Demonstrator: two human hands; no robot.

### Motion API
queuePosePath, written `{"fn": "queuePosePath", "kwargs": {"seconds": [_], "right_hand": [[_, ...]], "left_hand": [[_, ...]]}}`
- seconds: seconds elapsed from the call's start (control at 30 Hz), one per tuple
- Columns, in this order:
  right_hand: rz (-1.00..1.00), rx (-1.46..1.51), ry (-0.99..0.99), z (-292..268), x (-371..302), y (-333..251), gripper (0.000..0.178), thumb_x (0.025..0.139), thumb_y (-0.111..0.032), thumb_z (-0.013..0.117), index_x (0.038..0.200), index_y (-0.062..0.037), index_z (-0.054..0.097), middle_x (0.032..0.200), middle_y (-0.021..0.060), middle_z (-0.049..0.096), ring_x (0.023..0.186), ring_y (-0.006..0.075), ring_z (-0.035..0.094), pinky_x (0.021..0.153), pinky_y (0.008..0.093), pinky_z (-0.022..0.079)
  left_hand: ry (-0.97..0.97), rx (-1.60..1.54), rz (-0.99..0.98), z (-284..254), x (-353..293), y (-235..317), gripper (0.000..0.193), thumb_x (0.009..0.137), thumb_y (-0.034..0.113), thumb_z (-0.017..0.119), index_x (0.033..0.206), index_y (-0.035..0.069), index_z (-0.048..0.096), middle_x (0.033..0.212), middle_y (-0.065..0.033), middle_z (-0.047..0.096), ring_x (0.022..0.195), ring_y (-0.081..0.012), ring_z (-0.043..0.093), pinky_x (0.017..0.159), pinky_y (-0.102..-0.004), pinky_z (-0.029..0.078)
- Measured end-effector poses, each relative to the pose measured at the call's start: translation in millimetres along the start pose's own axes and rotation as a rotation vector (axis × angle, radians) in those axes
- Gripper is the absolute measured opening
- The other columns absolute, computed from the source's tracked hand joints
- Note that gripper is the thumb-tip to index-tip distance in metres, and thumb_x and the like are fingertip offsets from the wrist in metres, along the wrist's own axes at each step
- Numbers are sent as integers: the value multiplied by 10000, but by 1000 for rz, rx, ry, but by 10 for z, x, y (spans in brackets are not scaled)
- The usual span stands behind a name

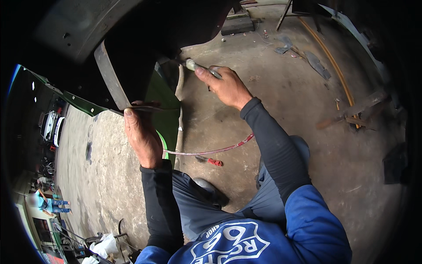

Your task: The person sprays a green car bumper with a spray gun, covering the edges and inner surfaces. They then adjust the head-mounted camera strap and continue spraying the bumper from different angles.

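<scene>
My left hand [143, 138] is at the lower end of a bent flat metal strip [110, 75], its thumb pressed on the corner and its fingers mostly hidden. The strip stands against a dark panel [189, 26]. My right hand [228, 88] is closed around a slim hand tool with a pale rounded collar [190, 64] and a grey handle. The tool's far end reaches into shadow under the panel, so its exact kind cannot be made out. A green sheet-metal panel [166, 105] hangs between my hands.
A reddish hose [220, 152] curves from the green panel behind my right forearm. On the concrete floor lie a red-handled brush [214, 162], grey scraps [316, 65] and a long yellow bar [329, 46]. A person [48, 204] stands far left, near parked vehicles [52, 127].
</scene>
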State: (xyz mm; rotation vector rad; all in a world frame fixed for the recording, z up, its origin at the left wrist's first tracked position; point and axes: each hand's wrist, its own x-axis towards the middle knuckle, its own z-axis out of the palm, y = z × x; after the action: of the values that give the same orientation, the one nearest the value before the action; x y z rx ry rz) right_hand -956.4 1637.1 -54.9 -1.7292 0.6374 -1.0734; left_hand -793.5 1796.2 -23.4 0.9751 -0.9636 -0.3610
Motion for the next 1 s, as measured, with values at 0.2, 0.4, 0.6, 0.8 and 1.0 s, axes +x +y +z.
{"fn": "queuePosePath", "kwargs": {"seconds": [0.2,0.4,0.6,0.8,1.0], "right_hand": [[-48,-146,32,116,-28,-46,726,883,-676,538,940,32,691,868,203,685,866,320,669,823,425,492],[-79,-73,148,-98,56,-25,664,918,-639,532,775,7,592,599,73,512,622,190,537,657,371,463],[191,-128,151,-133,76,8,646,916,-639,536,710,-28,547,572,43,471,592,168,491,616,368,437],[-45,-71,97,13,40,-33,628,944,-583,521,768,16,593,632,94,521,640,196,500,663,373,441],[93,-81,83,-64,58,-27,628,942,-584,525,806,21,623,677,125,574,694,226,555,715,395,460]], "left_hand": [[-30,-35,12,36,64,-31,477,1037,440,432,1100,-13,566,981,-178,671,951,-271,650,921,-369,476],[15,20,0,31,43,-5,532,1021,489,437,1103,-20,568,987,-190,670,951,-271,651,899,-374,484],[-4,-7,13,51,62,-32,529,1018,490,447,1102,-19,566,977,-192,668,959,-273,649,907,-376,479],[-10,0,4,22,55,-24,529,1016,495,448,1098,-15,560,979,-191,668,970,-280,645,934,-384,463],[-4,19,8,8,52,-45,526,1017,496,444,1103,-10,561,984,-195,668,969,-275,643,933,-379,459]]}}
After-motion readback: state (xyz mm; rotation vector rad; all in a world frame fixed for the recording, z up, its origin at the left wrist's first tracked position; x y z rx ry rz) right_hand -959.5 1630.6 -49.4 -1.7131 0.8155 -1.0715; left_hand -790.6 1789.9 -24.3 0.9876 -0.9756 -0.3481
